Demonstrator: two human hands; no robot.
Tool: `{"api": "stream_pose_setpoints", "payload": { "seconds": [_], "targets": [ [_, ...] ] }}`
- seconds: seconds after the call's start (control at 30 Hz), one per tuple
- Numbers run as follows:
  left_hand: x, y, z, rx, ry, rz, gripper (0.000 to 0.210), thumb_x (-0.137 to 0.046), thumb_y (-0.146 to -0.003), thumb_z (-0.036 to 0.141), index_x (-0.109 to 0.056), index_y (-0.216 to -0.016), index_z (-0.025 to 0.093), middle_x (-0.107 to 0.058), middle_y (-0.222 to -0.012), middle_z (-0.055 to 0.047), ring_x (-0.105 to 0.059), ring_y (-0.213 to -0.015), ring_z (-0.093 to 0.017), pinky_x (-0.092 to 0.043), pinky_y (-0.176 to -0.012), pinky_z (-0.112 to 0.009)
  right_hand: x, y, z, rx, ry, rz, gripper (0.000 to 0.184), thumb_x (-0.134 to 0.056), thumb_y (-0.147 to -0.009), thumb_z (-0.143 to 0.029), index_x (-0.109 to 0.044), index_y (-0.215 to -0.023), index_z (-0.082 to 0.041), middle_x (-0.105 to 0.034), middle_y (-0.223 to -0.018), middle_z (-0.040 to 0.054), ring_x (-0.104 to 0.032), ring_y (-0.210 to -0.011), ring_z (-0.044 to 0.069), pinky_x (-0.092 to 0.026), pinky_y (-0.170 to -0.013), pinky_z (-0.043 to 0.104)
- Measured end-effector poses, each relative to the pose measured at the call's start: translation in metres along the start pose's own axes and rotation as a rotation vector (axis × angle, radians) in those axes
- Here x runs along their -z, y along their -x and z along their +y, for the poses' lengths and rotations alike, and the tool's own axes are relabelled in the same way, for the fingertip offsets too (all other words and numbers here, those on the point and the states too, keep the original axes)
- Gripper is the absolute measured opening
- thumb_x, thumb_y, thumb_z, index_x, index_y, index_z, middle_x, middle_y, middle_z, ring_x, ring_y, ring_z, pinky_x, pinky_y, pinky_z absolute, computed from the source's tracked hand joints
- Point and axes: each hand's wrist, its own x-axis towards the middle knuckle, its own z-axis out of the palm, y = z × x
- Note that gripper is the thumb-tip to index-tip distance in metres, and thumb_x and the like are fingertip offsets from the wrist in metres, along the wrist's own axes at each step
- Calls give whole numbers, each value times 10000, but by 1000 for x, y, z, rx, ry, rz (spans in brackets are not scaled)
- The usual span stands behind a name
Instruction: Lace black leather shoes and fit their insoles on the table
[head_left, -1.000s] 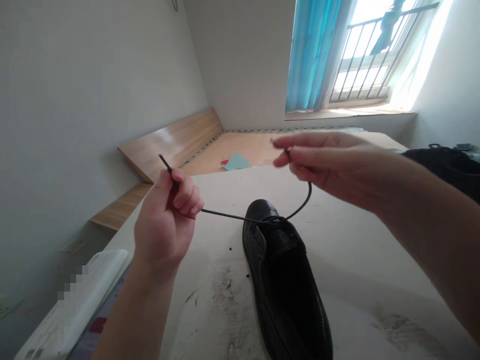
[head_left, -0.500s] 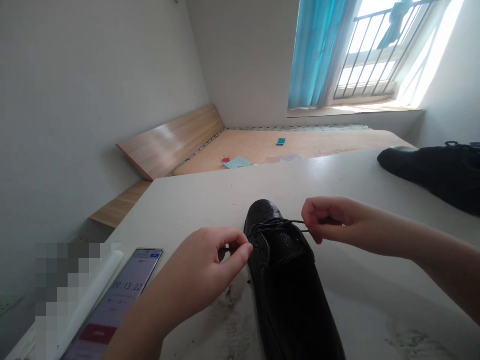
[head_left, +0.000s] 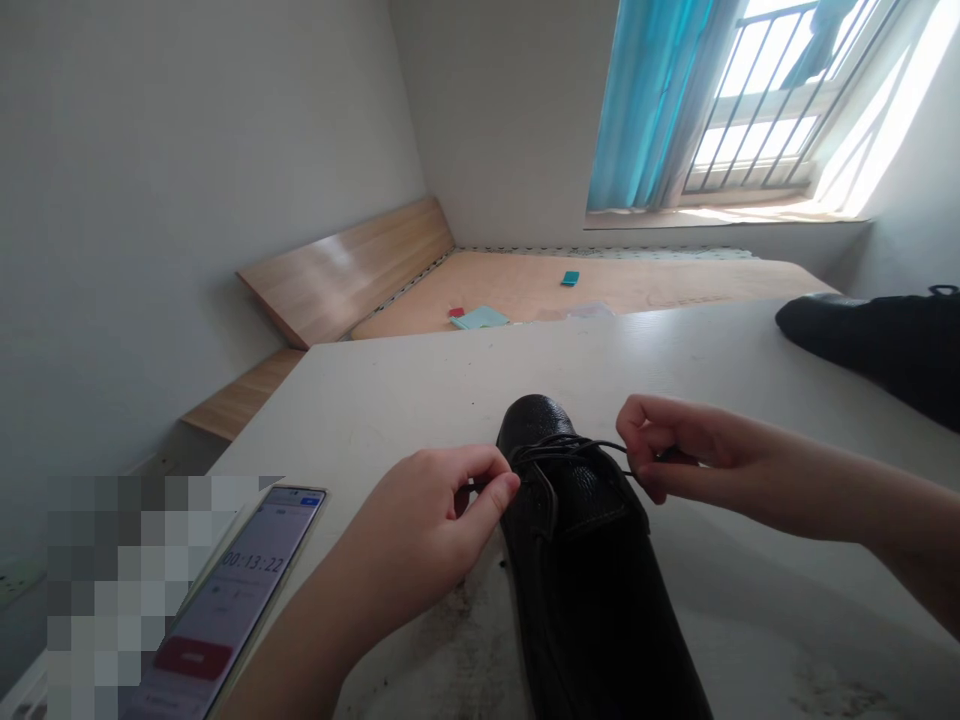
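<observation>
A black leather shoe [head_left: 600,580] lies on the white table, its toe pointing away from me. Black shoelaces [head_left: 562,448] cross over its front, near the tongue. On the left side of the shoe, my left hand [head_left: 450,510] pinches a lace between thumb and forefinger. My right hand [head_left: 667,450] is closed on lace strands that stretch out from the shoe's right side. Between the shoe and my right fingers the strands look taut. The lace ends inside my hands are mostly hidden.
A phone [head_left: 247,590] showing a timer lies left of my forearm. Another black shoe [head_left: 877,345] stands at the table's right. Beyond the white table [head_left: 390,390] is a bed [head_left: 645,280] with small items, then a blue curtain [head_left: 652,110] beside a barred window.
The view has shifted slightly, so the scene sits a little differently. Both hands keep their pinch on the laces, with almost no visible movement relative to the shoe.
</observation>
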Motion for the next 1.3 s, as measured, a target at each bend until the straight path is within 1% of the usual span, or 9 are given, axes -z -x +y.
{"api": "stream_pose_setpoints", "payload": {
  "seconds": [0.27,0.4,0.63,0.77,0.87,1.03,1.13,1.2,1.3],
  "targets": [
    [1,2,-1,-21,-19,-21,288,-424,-940,388,-619,-784,244,-605,-658,43,-528,-627,-136,-299,-524,-262,-3,2,-6,-18,-5,-12,177,-577,-917,-322,-470,-837,-204,-483,-742,-20,-425,-705,118,-385,-643,250],
    [1,2,-1,-21,-35,-26,295,-428,-937,379,-600,-746,235,-574,-624,45,-510,-604,-133,-287,-519,-264,-5,2,-4,-12,40,-11,201,-568,-926,-403,-522,-971,-212,-589,-806,10,-499,-752,139,-425,-693,277],
    [1,0,-1,-53,-75,-43,288,-450,-942,358,-602,-736,226,-589,-633,55,-501,-592,-120,-291,-549,-264,-8,0,-3,21,198,18,313,-490,-964,-410,-515,-1254,-297,-621,-836,-2,-549,-781,149,-449,-740,281],
    [-6,-4,-1,-70,-75,-38,284,-445,-960,385,-613,-788,236,-623,-688,48,-534,-635,-133,-308,-579,-268,-9,-1,-3,17,288,44,296,-473,-966,-409,-578,-1214,-288,-628,-862,18,-563,-793,164,-454,-723,286],
    [-12,-6,-1,-116,-185,3,344,-387,-984,409,-579,-773,216,-639,-751,8,-562,-705,-169,-321,-615,-289,-9,0,-2,6,315,45,287,-463,-967,-404,-571,-1201,-278,-623,-805,9,-553,-744,160,-443,-695,281],
    [-22,-4,4,-238,-333,65,347,-249,-993,301,-505,-781,203,-624,-798,-44,-553,-746,-211,-340,-653,-329,-17,6,-6,22,345,60,251,-385,-996,-411,-535,-1155,-287,-644,-900,10,-572,-795,163,-457,-749,293],
    [-28,-2,10,-252,-347,114,400,-312,-969,492,-493,-754,206,-613,-763,-49,-533,-706,-220,-306,-607,-331,-26,9,-10,0,303,130,294,-358,-994,-478,-532,-1155,-303,-653,-1067,20,-599,-960,194,-466,-859,327],
    [-32,-2,13,-211,-380,165,469,-394,-898,635,-492,-731,208,-609,-742,-55,-529,-701,-232,-284,-593,-332,-32,9,-12,-37,303,180,339,-371,-970,-528,-531,-1157,-294,-655,-1104,33,-597,-1015,226,-471,-865,352],
    [-34,-1,17,-173,-394,193,395,-460,-879,571,-493,-723,210,-610,-739,-54,-534,-709,-234,-281,-599,-336,-39,8,-11,-47,373,254,300,-397,-944,-448,-508,-1164,-278,-663,-1065,39,-608,-966,235,-477,-805,360]
  ]
}}
